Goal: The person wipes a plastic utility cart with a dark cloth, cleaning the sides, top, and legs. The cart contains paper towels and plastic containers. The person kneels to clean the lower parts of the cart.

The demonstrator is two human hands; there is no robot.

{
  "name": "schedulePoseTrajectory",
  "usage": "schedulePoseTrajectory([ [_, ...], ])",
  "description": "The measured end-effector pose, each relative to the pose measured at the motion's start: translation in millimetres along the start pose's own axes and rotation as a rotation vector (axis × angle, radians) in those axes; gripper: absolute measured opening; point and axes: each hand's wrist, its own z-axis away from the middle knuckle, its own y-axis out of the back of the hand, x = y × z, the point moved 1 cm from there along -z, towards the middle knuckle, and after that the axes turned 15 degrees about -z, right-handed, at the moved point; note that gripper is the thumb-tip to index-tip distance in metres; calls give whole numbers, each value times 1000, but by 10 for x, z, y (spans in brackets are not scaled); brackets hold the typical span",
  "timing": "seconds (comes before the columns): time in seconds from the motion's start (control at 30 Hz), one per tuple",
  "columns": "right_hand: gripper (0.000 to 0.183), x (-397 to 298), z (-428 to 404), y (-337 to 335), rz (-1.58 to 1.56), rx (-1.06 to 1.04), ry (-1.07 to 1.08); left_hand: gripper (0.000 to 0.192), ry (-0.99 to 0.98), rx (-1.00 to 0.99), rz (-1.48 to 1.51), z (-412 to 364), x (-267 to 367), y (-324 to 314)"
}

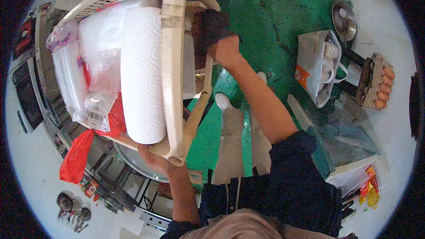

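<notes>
A cream plastic rack (172,73) stands before me at the left. Its top tray holds a white paper towel roll (142,76), clear plastic packs (68,79) and a red plastic bag (116,116). My left hand (157,162) grips the rack's near lower edge, just below the roll's end; its fingertips are hidden. My right hand (227,51) is closed on a dark cloth (214,26) at the rack's right side, by a brown item on a lower level. The rack partly hides that item.
On the green floor (265,16) at the right are a white bag (310,63) of round items, a tray of eggs (383,88) and a glass-sided case (345,146). A metal pan (344,20) is farther back. A round glass lid or tray (132,159) lies behind my left hand.
</notes>
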Motion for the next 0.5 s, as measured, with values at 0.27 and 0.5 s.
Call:
schedulePoseTrajectory([
  [0.27, 29, -118, -540, -103, 228, -868, -376, 50, -516, -24, -253, 7, 10, 22],
  [0.5, 28, 118, -125, -156, 363, -199, 6, 71, 243, -85, 401, -33, -11, -45],
])
